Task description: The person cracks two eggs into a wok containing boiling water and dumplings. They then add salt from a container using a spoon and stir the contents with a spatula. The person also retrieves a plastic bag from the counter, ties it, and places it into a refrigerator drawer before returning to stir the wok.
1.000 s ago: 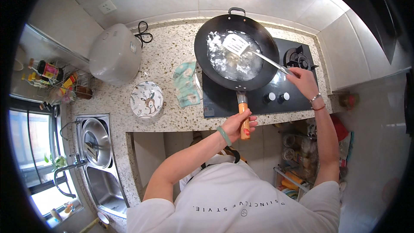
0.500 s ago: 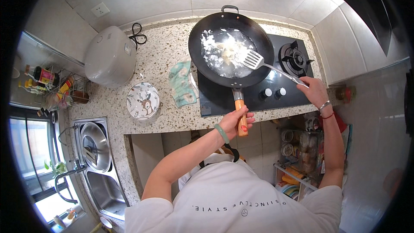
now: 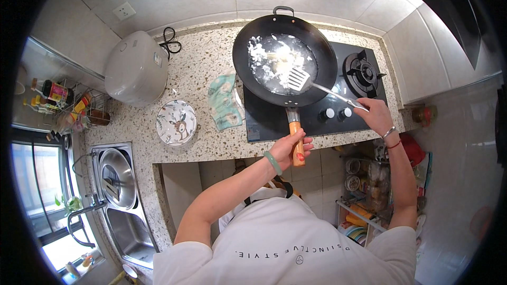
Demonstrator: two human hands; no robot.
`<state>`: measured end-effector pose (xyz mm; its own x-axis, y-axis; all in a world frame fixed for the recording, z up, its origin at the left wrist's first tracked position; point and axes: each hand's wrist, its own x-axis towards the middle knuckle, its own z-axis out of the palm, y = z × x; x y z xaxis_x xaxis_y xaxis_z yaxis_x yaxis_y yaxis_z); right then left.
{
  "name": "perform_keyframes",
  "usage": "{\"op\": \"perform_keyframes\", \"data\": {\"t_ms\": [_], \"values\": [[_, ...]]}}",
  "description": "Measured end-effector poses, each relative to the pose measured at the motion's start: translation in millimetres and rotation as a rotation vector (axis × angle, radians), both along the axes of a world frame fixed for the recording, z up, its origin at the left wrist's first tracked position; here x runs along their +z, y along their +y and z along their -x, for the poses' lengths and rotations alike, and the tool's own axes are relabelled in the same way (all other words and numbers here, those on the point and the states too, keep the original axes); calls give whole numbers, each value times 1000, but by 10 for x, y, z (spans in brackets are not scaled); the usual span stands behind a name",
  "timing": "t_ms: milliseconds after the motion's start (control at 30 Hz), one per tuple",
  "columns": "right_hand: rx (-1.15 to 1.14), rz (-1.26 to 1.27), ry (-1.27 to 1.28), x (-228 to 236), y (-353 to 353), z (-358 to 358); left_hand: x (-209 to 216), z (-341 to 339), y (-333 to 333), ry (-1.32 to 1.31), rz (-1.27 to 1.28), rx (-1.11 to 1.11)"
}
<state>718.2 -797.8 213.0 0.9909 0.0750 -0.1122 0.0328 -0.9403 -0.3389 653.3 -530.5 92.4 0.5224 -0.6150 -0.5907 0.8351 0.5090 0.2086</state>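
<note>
A black wok (image 3: 243, 58) sits over the left burner of the stove, holding clear liquid with white and pale yellow pieces of food (image 3: 282, 55). My left hand (image 3: 288, 149) is closed around its wooden handle (image 3: 294, 129). In my right hand (image 3: 376, 115) is the handle of a metal slotted spatula (image 3: 299, 78). The spatula's blade rests in the liquid at the near right part of the wok, beside the food pieces. Whether the blade touches the wok's bottom cannot be made out.
The black stove (image 3: 264, 124) has a bare right burner (image 3: 363, 72) and two knobs. Left of the wok lie a green cloth (image 3: 224, 103), a deer-patterned plate (image 3: 176, 122) and a white rounded appliance (image 3: 135, 68). A sink (image 3: 129, 232) with a metal lid (image 3: 117, 174) is at far left.
My right hand has moved left and slightly nearer, drawing the spatula blade toward the near side of the wok. My left hand keeps its hold on the handle.
</note>
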Motion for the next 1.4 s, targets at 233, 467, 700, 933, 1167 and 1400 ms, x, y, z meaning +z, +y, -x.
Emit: {"op": "perform_keyframes", "data": {"t_ms": [233,467,700,933,1167,1400], "values": [[30,-38,23,-65,145,-20,-10,1,-4,-1,-13,-5],[63,-64,74,-121,283,-86,33,-7,1,8,-21,-5],[99,-110,37,-229,363,-173,41,-3,7,7,-10,3],[134,-89,29,-291,470,-327,13,0,0,15,0,0],[142,-128,36,-325,569,-477,13,2,2,14,7,5],[135,-142,16,-437,628,-643,7,3,3,17,4,11]]}}
